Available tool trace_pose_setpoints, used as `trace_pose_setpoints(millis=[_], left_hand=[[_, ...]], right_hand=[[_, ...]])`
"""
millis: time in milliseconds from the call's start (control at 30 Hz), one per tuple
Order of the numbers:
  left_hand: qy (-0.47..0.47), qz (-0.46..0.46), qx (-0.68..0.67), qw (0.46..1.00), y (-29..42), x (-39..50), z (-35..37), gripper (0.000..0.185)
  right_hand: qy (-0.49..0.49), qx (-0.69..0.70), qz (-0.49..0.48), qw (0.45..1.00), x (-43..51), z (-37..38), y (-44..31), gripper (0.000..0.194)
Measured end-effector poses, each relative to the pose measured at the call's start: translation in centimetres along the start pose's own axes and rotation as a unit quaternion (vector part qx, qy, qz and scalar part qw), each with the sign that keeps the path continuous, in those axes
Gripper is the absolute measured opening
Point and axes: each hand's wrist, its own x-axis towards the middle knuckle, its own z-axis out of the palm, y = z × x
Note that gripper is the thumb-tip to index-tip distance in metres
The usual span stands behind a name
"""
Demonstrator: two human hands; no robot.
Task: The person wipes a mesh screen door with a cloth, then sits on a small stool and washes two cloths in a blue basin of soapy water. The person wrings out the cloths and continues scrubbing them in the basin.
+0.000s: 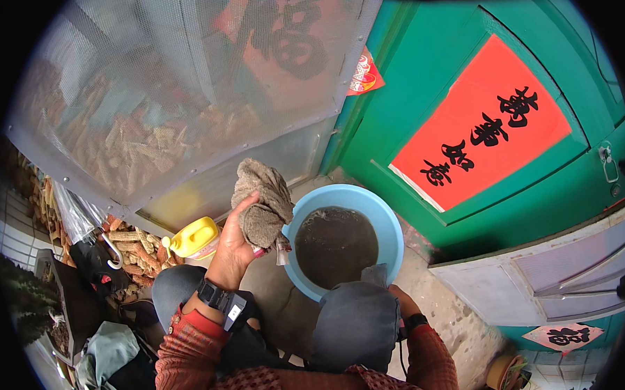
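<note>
My left hand (240,236) holds a bunched, damp-looking brown cloth (262,203), raised just left of a light blue plastic basin (392,219). Dark, murky water (336,243) lies in the basin, with some foam near its far side. My right hand (404,302) is beside my right knee at the basin's near right edge, partly hidden by the knee. Whether its fingers hold anything cannot be told. A small piece of grey cloth (375,274) shows between the knee and the basin's rim.
A yellow plastic jug (196,237) lies by corn cobs (137,247) at the left. A mesh screen door (191,95) stands at the upper left, a green door (389,125) at the upper right. Plant pots (503,371) are at the lower right, a clear umbrella (76,216) at the left.
</note>
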Motion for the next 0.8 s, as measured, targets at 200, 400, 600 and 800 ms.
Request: trace_pose_setpoints(millis=[200, 400, 600, 800], left_hand=[[-0.033, -0.014, -0.02, 0.999, 0.1, 0.3, 0.4, 0.045], [-0.081, -0.004, -0.043, 0.996, 0.3, 0.5, 0.4, 0.04], [-0.094, -0.013, -0.055, 0.994, 0.4, 1.1, -0.3, 0.045], [-0.117, -0.038, -0.047, 0.991, -0.1, 1.9, -1.6, 0.051]], right_hand=[[-0.034, 0.044, 0.048, 0.997, -0.6, -0.2, 0.9, 0.036], [-0.001, -0.272, 0.073, 0.96, -1.4, -4.9, -6.9, 0.042], [0.084, -0.439, -0.093, 0.89, -7.0, 1.6, -25.0, 0.067], [0.022, -0.509, -0.107, 0.854, -4.7, 11.9, -33.7, 0.076]])
